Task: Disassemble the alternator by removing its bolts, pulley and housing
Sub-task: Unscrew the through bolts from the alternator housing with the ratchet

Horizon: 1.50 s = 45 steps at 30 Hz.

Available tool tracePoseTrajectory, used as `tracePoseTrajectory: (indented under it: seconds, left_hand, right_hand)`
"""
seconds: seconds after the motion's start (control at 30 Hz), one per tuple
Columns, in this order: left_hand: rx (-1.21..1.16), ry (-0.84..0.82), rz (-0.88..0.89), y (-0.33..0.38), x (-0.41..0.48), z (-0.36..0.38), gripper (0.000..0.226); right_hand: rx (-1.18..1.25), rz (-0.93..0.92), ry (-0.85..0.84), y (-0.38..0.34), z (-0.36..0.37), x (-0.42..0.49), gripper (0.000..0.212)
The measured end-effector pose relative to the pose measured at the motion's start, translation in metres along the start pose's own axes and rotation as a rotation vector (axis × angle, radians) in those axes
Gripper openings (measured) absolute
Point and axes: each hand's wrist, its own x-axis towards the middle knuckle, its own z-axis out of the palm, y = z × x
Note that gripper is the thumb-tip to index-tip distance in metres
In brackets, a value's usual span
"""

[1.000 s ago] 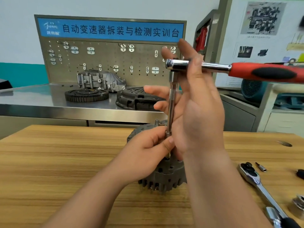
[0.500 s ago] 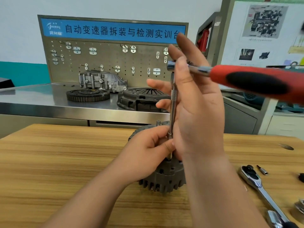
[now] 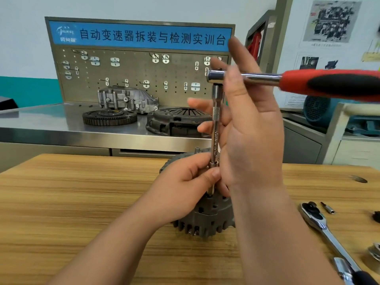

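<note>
One alternator [image 3: 205, 221] stands at the middle of the wooden bench [image 3: 82, 202], finned edge down, partly covered by both hands. One extension bar [image 3: 216, 124] rises upright from its top face toward 12 o'clock. One red-handled ratchet [image 3: 329, 84] sits on the bar's upper end, with its blurred handle pointing to 3 o'clock.

Left hand [image 3: 185, 188]: fingers curled round the bar's lower end, thumb pressed on it, just above the alternator. Right hand [image 3: 255, 130]: fingers straight and spread, laid against the bar. One digit crosses in front of the ratchet shaft.

At 3 o'clock from the alternator, four items lie on the bench. One is a second ratchet [image 3: 318, 223] lying flat, and one is a small bit [image 3: 328, 208] just beside its head. One dark item [image 3: 377, 217] and one round metal part [image 3: 375, 250] are cut by the frame edge and cannot be identified.

At 12 o'clock, a rear steel bench [image 3: 51, 128] carries three parts: one toothed ring [image 3: 109, 118], one cast housing [image 3: 127, 99] and one clutch cover [image 3: 178, 122]. Behind them stands one pegboard [image 3: 133, 79] under one blue sign [image 3: 144, 38].
</note>
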Motion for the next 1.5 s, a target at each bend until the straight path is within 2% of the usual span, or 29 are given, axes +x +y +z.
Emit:
tracePoseTrajectory:
  seconds: [0.1,0.23,0.33,0.47,0.57,0.77,0.87,1.07,1.23,1.37,1.5]
  left_hand:
    - [0.017,0.01,-0.025,-0.001,0.001,0.001,0.018]
    - [-0.012,-0.012,-0.011,0.002,0.001,0.0,0.018]
    - [-0.042,-0.03,0.013,0.003,0.0,-0.001,0.027]
    - [-0.035,-0.025,0.013,0.003,0.0,0.0,0.025]
    - [-0.003,0.009,-0.009,0.002,0.001,0.0,0.03]
    - [0.011,0.023,-0.059,0.002,0.002,0.001,0.025]
    - [-0.006,0.014,-0.057,0.002,0.001,0.001,0.024]
    - [-0.072,-0.023,-0.003,0.006,-0.002,0.0,0.045]
    - [-0.047,0.003,-0.018,0.003,0.0,0.0,0.024]
    - [-0.016,0.0,-0.021,0.001,0.001,-0.001,0.023]
    - [0.018,0.007,-0.035,-0.001,0.002,-0.001,0.022]
  right_hand:
    - [-0.017,-0.034,-0.01,0.0,0.001,0.001,0.03]
    - [0.132,0.114,-0.001,-0.002,-0.005,0.003,0.027]
    - [0.152,0.194,0.019,-0.003,-0.01,0.006,0.032]
    - [0.159,0.247,-0.017,-0.003,-0.011,0.007,0.038]
    - [0.126,0.201,-0.03,-0.002,-0.008,0.004,0.034]
    - [-0.103,-0.06,0.022,0.0,-0.004,0.002,0.023]
    - [-0.029,-0.018,0.011,-0.001,-0.005,0.002,0.025]
    - [0.087,0.157,0.017,-0.004,-0.006,0.004,0.029]
    - [0.102,0.171,-0.006,-0.003,-0.005,0.003,0.032]
    - [0.056,0.108,0.014,0.001,-0.003,0.001,0.025]
    - [-0.143,-0.095,0.052,0.002,0.0,-0.001,0.018]
